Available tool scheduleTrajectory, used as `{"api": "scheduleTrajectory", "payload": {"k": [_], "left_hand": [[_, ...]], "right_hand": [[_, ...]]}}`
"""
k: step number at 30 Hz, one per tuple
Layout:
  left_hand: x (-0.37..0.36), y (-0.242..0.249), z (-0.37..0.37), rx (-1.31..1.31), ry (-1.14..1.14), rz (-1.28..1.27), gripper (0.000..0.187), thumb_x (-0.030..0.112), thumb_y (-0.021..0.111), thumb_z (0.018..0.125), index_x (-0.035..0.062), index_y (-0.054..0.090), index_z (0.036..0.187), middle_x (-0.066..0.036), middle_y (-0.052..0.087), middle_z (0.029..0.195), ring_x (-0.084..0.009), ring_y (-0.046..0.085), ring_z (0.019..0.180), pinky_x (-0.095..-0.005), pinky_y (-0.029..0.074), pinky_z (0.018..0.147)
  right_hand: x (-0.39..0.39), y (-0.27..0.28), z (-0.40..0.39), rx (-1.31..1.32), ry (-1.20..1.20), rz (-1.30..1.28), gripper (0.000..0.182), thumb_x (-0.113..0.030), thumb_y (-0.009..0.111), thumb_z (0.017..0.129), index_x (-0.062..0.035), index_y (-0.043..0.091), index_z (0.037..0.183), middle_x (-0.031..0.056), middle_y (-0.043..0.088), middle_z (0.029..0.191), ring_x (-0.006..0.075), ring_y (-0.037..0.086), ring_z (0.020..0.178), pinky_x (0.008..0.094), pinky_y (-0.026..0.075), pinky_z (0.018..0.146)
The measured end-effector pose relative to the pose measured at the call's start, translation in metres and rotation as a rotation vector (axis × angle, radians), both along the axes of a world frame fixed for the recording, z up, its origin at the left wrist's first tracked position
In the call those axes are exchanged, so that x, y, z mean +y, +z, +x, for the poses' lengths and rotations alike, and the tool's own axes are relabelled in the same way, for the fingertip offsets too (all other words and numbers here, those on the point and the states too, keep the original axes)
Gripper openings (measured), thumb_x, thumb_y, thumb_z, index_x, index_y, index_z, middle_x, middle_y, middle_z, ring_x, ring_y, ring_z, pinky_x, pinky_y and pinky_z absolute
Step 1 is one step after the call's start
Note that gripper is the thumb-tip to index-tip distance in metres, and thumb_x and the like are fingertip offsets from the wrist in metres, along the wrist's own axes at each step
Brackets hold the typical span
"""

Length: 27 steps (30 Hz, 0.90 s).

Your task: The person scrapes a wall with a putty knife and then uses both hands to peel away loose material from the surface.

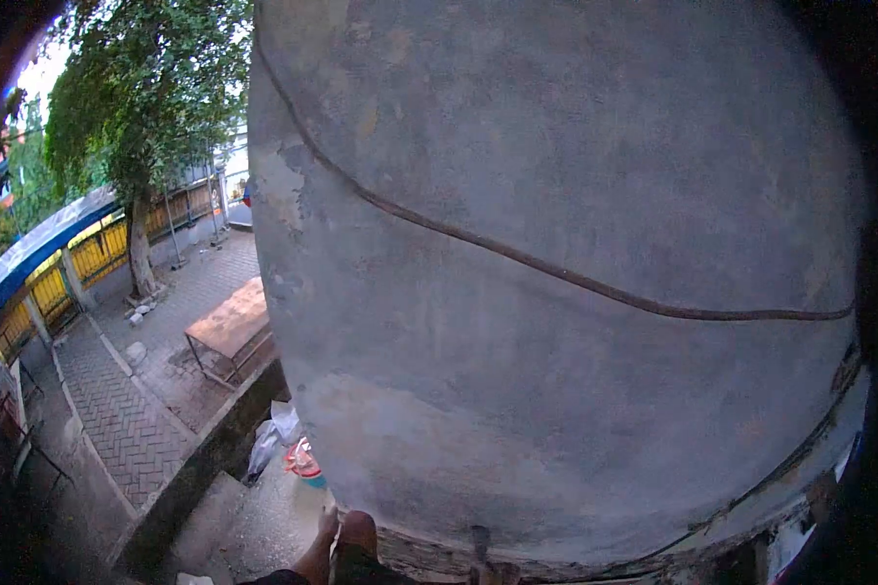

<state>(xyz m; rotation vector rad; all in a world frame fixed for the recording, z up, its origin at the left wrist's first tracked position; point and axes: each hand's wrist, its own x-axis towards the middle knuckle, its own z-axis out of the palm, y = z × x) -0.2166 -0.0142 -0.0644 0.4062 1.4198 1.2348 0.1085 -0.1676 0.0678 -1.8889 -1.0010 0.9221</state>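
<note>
A large grey plastered wall [556,195] fills most of the view, and a thin brown cable [517,255] sags across it. At the bottom, my left hand [329,524] is beside the wall's lower left corner, next to my bent knee [358,531]. Its fingers are too small to tell whether they hold anything. Further right, at the wall's lower edge, a dark shape that looks like my right hand [498,572] shows at the frame's border. A small dark upright thing [480,541] is beside it; whether the hand grips it is unclear.
Below left are a white plastic bag [281,424] and a red and teal container [305,464] on a concrete ledge. A low wall [200,468] borders the paved yard, which has a brown table [229,317], a tree [139,244] and a yellow fence [98,252].
</note>
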Motion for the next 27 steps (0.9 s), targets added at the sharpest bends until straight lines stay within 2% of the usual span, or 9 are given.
{"api": "scheduleTrajectory", "payload": {"k": [5,7,9,10,12,15,19,23,27], "left_hand": [[0.010,0.056,0.069,0.101,0.027,0.532,0.047,0.045,0.038,0.080,0.0033,0.049,0.100,-0.008,0.053,0.087,-0.0193,0.052,0.076,-0.0296,0.041,0.065],[0.012,0.106,0.088,-0.231,-0.445,0.251,0.052,0.048,0.036,0.080,0.0018,0.051,0.098,-0.009,0.054,0.088,-0.0190,0.052,0.081,-0.0311,0.040,0.070],[-0.003,0.198,0.119,-0.359,-0.732,0.437,0.054,0.048,0.032,0.081,0.0003,0.050,0.100,-0.007,0.054,0.089,-0.0156,0.051,0.082,-0.0307,0.039,0.074],[-0.015,0.239,0.123,0.066,-0.648,0.615,0.054,0.047,0.032,0.082,-0.0009,0.050,0.100,-0.006,0.053,0.089,-0.0138,0.050,0.082,-0.0292,0.038,0.074],[-0.002,0.296,0.129,0.277,-0.506,0.785,0.052,0.044,0.033,0.083,-0.0030,0.049,0.099,-0.004,0.053,0.088,-0.0109,0.049,0.080,-0.0263,0.038,0.072],[0.012,0.399,0.121,0.092,-0.358,0.727,0.045,0.039,0.038,0.083,-0.0032,0.051,0.092,-0.004,0.054,0.078,-0.0093,0.049,0.069,-0.0231,0.040,0.064],[0.047,0.488,0.103,0.082,-0.288,0.939,0.041,0.043,0.039,0.080,0.0040,0.053,0.075,-0.001,0.050,0.060,-0.0091,0.047,0.052,-0.0249,0.039,0.047],[0.102,0.541,0.073,0.536,-0.092,1.246,0.038,0.035,0.038,0.082,-0.0005,0.052,0.079,-0.004,0.052,0.060,-0.0117,0.048,0.048,-0.0253,0.039,0.045],[0.042,0.588,0.069,0.178,-0.212,1.177,0.034,0.029,0.037,0.084,-0.0025,0.051,0.081,-0.006,0.054,0.059,-0.0135,0.049,0.044,-0.0251,0.040,0.043]], "right_hand": [[0.014,0.021,-0.019,-0.006,0.130,0.101,0.036,-0.019,0.042,0.082,-0.0024,0.035,0.113,0.0092,0.051,0.074,0.0131,0.050,0.056,0.0270,0.042,0.048],[0.027,0.044,-0.032,-0.024,0.211,0.220,0.036,-0.019,0.041,0.082,-0.0025,0.035,0.113,0.0092,0.051,0.074,0.0131,0.050,0.055,0.0271,0.042,0.048],[0.041,0.082,-0.046,-0.032,0.314,0.390,0.035,-0.019,0.041,0.082,-0.0026,0.034,0.113,0.0093,0.051,0.074,0.0131,0.050,0.054,0.0271,0.041,0.047],[0.048,0.104,-0.054,-0.031,0.367,0.474,0.035,-0.019,0.041,0.082,-0.0027,0.034,0.113,0.0093,0.051,0.073,0.0131,0.050,0.054,0.0272,0.041,0.046],[0.060,0.151,-0.069,0.043,0.436,0.602,0.034,-0.019,0.041,0.083,-0.0028,0.034,0.113,0.0094,0.051,0.073,0.0131,0.050,0.053,0.0273,0.041,0.046],[0.085,0.233,-0.095,0.368,0.504,0.651,0.035,-0.018,0.041,0.083,-0.0057,0.032,0.114,0.0062,0.048,0.065,0.0089,0.041,0.037,0.0211,0.033,0.032],[0.116,0.310,-0.132,1.057,0.597,0.419,0.027,-0.032,0.043,0.081,-0.0052,0.041,0.088,0.0045,0.045,0.059,0.0083,0.031,0.028,0.0198,0.025,0.027],[0.142,0.371,-0.160,1.061,0.747,0.533,0.031,-0.037,0.040,0.081,-0.0056,0.040,0.079,0.0027,0.043,0.056,0.0071,0.028,0.028,0.0204,0.022,0.026],[0.137,0.399,-0.177,1.112,0.760,0.528,0.033,-0.038,0.040,0.081,-0.0059,0.041,0.074,0.0012,0.040,0.052,0.0066,0.027,0.027,0.0204,0.019,0.027]]}}
